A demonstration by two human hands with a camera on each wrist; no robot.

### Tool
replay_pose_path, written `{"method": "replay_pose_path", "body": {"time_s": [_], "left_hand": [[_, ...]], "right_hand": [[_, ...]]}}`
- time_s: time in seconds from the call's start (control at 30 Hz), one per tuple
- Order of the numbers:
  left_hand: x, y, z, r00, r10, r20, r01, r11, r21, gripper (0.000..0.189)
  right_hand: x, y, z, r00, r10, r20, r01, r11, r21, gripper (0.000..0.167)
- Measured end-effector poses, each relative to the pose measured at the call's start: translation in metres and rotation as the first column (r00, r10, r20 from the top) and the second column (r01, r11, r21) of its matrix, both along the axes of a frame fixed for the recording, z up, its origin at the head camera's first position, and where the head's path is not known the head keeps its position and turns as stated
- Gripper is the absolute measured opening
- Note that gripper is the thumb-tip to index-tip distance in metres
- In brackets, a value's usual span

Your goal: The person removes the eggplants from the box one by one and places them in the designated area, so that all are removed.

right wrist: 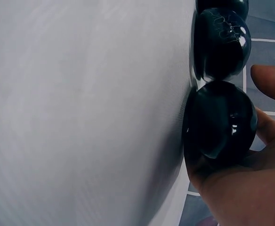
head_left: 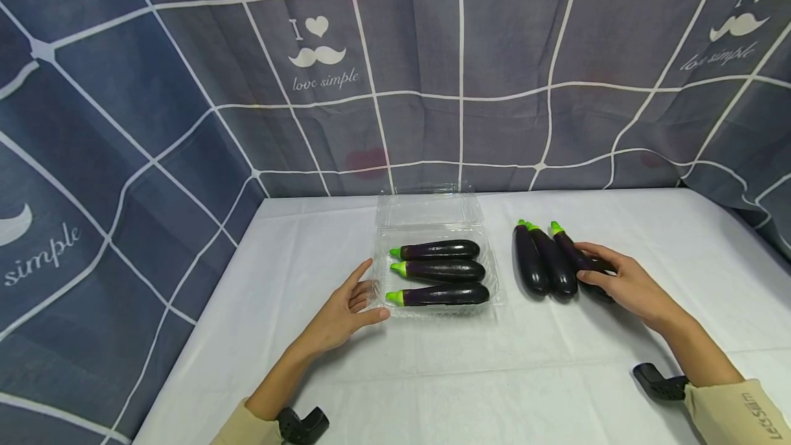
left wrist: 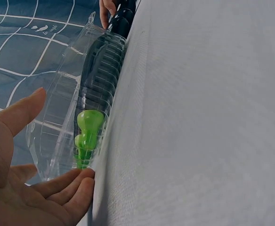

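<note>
A clear plastic clamshell container (head_left: 428, 208) lies with its lid folded back, three dark eggplants (head_left: 441, 270) side by side in its base, green stems to the left. My left hand (head_left: 342, 311) is at the container's left side, fingers spread, fingertips right at the wall; in the left wrist view they are beside the green stems (left wrist: 90, 122). To the right lie three more eggplants in a row. My right hand (head_left: 624, 287) holds the rightmost eggplant (head_left: 567, 249), thumb and fingers around its body, partly hiding it. The right wrist view shows its rounded end (right wrist: 220, 125).
Two eggplants (head_left: 529, 259) lie just left of the held one, close together. White cloth (head_left: 432, 376) covers the table. Behind and to the left hangs a grey-blue checked curtain (head_left: 414, 47) along the table's edge.
</note>
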State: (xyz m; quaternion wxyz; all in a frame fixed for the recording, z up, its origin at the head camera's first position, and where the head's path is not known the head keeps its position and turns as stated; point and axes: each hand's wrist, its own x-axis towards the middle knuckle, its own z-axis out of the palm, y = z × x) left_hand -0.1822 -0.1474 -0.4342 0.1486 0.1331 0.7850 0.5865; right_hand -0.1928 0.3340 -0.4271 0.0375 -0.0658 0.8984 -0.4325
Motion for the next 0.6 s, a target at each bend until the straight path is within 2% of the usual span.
{"method": "replay_pose_path", "body": {"time_s": [0.27,0.5,0.6], "left_hand": [[-0.0005,0.0000,-0.0007,1.000,-0.001,0.000,0.001,1.000,0.003,0.097],[-0.0005,0.0003,-0.0002,1.000,-0.002,0.000,0.002,1.000,0.001,0.097],[-0.0004,0.0003,-0.0001,1.000,-0.001,0.003,0.001,1.000,0.001,0.098]], "right_hand": [[-0.0005,0.0007,-0.0008,1.000,-0.023,-0.007,0.023,1.000,0.014,0.060],[0.0013,0.0012,-0.0016,0.996,-0.044,-0.079,0.044,0.999,0.006,0.056],[0.0011,0.0012,-0.0019,0.995,-0.055,-0.085,0.055,0.998,-0.002,0.057]]}}
